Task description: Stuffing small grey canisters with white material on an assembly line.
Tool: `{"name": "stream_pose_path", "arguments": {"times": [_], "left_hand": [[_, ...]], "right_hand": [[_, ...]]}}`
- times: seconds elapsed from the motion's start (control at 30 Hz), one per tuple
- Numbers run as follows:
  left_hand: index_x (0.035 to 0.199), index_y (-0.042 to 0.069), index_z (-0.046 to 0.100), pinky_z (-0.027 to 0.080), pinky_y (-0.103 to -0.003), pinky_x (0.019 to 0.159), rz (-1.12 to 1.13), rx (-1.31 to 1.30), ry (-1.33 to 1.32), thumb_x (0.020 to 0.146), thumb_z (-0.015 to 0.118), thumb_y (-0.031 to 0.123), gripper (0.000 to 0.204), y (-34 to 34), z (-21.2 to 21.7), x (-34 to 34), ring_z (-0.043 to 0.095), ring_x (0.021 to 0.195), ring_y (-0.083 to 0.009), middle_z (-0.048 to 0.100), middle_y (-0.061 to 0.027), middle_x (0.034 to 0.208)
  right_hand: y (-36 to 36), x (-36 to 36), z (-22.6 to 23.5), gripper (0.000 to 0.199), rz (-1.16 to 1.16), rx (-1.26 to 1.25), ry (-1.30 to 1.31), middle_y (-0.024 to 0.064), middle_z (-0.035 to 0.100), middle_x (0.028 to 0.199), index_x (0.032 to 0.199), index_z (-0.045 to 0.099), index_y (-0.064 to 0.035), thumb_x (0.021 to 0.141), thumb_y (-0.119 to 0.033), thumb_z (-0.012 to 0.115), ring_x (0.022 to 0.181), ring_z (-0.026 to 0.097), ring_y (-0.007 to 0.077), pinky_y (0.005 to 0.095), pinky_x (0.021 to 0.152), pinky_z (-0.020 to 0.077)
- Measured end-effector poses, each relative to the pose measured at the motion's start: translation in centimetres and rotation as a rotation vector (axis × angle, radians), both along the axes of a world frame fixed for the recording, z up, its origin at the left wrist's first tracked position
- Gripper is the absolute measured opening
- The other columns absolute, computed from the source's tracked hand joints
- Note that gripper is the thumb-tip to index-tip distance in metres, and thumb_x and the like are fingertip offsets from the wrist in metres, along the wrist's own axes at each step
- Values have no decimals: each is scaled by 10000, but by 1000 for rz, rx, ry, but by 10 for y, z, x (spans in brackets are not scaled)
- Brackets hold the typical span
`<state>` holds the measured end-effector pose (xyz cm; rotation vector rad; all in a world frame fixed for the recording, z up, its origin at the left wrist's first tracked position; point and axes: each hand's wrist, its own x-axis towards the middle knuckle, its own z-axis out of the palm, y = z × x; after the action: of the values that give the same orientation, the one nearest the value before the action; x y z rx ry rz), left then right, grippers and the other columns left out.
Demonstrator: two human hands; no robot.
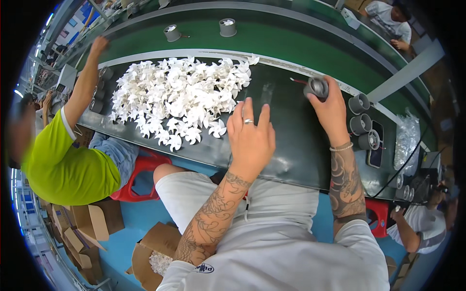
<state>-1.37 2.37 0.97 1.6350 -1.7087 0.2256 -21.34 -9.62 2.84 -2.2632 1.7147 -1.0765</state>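
My right hand grips a grey round fan housing above the right half of the dark work table, its open end facing up. A short lead with a pale tip sticks out from the housing's left side. With fingers spread and a ring on one of them, my left hand hovers at or rests on the table; contact is unclear. Just left of its fingertips lies a wide heap of white fan impellers. More grey fan housings stand to the right of my right hand.
Beyond the table runs a green conveyor belt carrying two grey housings. A phone and a clear plastic bag lie at right. Co-workers sit on both sides; the left one reaches toward the belt. A metal post rises far right.
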Motion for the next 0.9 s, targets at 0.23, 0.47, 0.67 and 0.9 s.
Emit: {"name": "stream_pose_path", "arguments": {"times": [0.23,0.47,0.67,0.9], "left_hand": [[1301,13,636,477,-478,963,-123,106,9,862,708,92,451,-2,-6,-1,555,1165,-366,594,-173,1283],[1146,-6,681,532,-429,850,-137,98,190,859,721,50,295,-4,-12,3,603,1036,-344,636,-142,1187],[1067,2,700,544,-444,793,-171,10,286,861,695,3,206,-5,-9,5,674,900,-362,704,-142,1018],[1106,-4,688,557,-383,743,-209,186,611,911,674,12,195,-4,-5,12,676,772,-337,715,-167,982]], "right_hand": [[-17,0,-29,748,55,164,-291,248,481,1495,1539,353,39,873,-69,678,1340,552,349,403,1079,497],[-15,-7,-13,568,-16,-95,32,234,580,1370,1381,541,6,865,-151,719,1269,565,420,475,1054,465],[-15,-67,21,614,-678,26,609,245,623,1218,1327,554,6,799,-197,791,1149,609,419,522,1026,438],[-7,-44,11,595,72,86,150,192,664,1150,1363,587,-31,809,-100,792,1074,655,380,423,930,530]]}}
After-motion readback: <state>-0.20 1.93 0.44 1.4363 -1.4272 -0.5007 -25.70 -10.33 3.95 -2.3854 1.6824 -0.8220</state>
